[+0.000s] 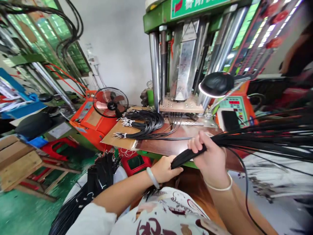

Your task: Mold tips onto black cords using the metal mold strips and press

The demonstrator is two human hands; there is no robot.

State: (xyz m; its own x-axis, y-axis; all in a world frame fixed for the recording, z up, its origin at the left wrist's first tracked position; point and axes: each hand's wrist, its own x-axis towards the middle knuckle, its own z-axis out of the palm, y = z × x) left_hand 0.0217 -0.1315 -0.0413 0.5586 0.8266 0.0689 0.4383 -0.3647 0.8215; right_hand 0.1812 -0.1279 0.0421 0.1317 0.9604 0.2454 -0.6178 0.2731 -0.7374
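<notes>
Workshop clutter surrounds me, green floor below and a tall green press (186, 49) ahead, but the work sits right at my chest. Both my hands grip one thick bundle of black cables (256, 138). My left hand (164, 169) is closed around its tapered end (179, 160), just in front of my shirt. My right hand (210, 155) is wrapped over the bundle a little farther along, and beyond that hand the strands fan out loosely to the right.

To do this well, I judge that I should keep my left hand firm on the end so the tips stay level, and let my right hand slide and squeeze outward to gather the stray strands without kinking them.

Beyond my hands lies the wooden surface (171, 145), carrying coiled black cables (144, 124) to the left of my left hand. Another dark cable bunch (97, 182) hangs low on my left. Farther off stand a lamp (216, 84) and an orange fan (110, 102).
</notes>
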